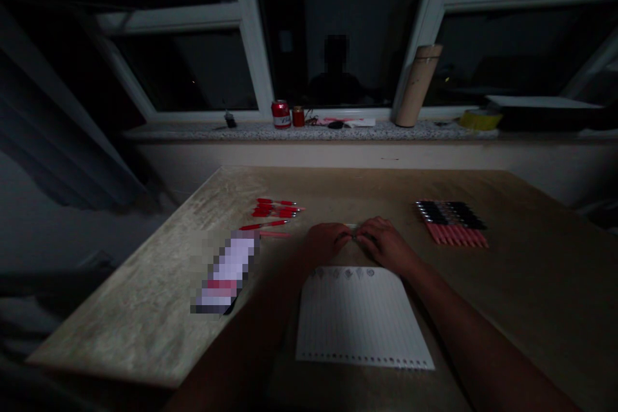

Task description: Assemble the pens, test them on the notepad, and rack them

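Note:
Above the top edge of a lined notepad, my left hand and my right hand meet with their fingers closed. Between the fingertips is a small, slim, dark piece, perhaps part of a pen; the fingers hide most of it. The notepad page has a row of small drawn shapes along its top and punched holes at its near edge. Left of my hands lie several red pens in a loose group, with one red pen slanting in front of them and a pinkish stick nearer.
A row of several pink-and-black pens lies side by side on the table's right. A blurred-out phone rests at left. On the sill behind stand a red can, a smaller red can, a tan cylinder and yellow tape.

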A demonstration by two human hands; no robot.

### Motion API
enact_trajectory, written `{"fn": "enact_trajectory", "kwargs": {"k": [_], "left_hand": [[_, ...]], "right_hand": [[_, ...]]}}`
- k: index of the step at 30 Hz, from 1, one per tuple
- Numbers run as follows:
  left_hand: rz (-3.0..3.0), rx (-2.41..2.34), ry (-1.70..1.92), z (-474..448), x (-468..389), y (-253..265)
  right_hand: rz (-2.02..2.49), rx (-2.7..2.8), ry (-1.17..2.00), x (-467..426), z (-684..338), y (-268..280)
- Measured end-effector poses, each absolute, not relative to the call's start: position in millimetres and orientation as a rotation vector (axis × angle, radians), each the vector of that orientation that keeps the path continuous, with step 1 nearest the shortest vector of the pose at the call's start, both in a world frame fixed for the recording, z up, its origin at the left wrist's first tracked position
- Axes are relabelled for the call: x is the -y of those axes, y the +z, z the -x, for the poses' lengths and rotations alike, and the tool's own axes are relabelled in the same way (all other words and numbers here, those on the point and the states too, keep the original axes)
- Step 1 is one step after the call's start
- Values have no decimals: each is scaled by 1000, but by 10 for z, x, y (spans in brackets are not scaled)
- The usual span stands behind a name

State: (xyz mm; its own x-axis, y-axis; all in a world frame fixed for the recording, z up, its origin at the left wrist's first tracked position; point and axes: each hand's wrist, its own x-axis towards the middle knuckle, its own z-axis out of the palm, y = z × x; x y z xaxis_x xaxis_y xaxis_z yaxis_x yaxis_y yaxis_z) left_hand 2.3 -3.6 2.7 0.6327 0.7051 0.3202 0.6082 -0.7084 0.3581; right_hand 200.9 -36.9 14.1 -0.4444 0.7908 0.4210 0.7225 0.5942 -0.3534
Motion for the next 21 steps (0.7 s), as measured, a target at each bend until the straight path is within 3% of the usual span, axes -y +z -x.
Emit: {"fn": "enact_trajectory", "kwargs": {"k": [21], "left_hand": [[-2723,-1114,579,-32,56,57]], "right_hand": [[1201,2230,165,369,-2014,149]]}}
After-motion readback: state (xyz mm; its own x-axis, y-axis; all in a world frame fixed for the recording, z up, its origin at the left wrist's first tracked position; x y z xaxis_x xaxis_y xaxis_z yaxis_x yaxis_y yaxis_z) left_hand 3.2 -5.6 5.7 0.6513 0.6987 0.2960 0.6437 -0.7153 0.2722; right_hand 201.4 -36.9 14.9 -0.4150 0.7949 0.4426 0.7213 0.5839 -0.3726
